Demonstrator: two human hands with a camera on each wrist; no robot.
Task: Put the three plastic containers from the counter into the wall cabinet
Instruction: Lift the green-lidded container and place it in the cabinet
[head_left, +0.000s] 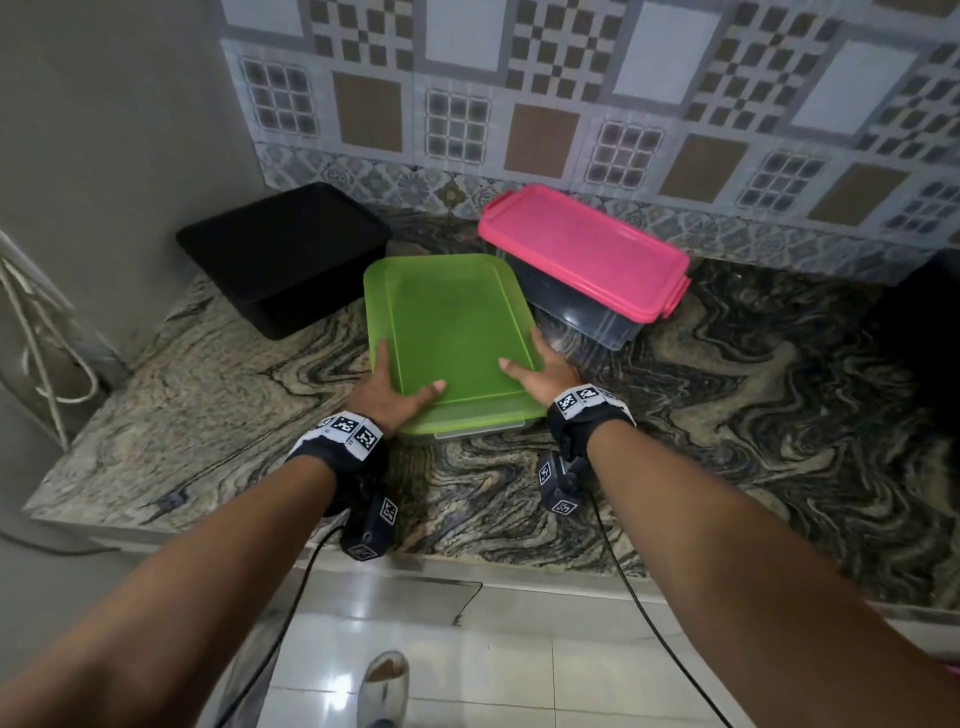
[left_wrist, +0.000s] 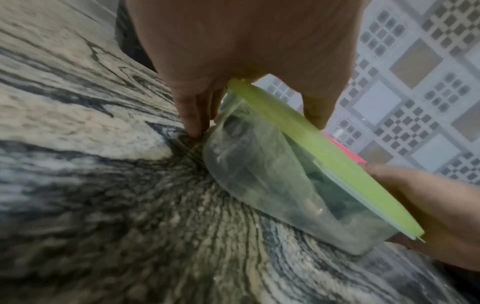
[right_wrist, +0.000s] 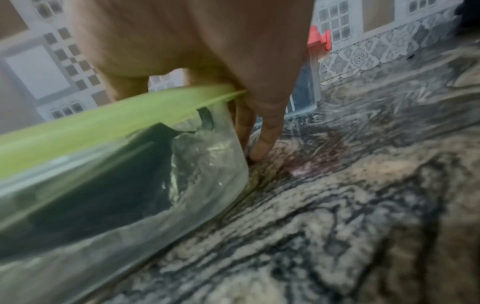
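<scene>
A clear container with a green lid stands on the marbled counter, nearest the front edge. My left hand grips its left side, thumb lying on the lid, fingers down the wall to the counter. My right hand grips the right side the same way, thumb on the lid, fingers down the clear wall. Behind it to the right lies a clear container with a pink lid. A black container sits at the back left corner.
A patterned tiled wall runs behind the counter, and a plain grey wall closes the left side. A white cable hangs at the far left. The white tiled floor and a foot show below the counter's front edge.
</scene>
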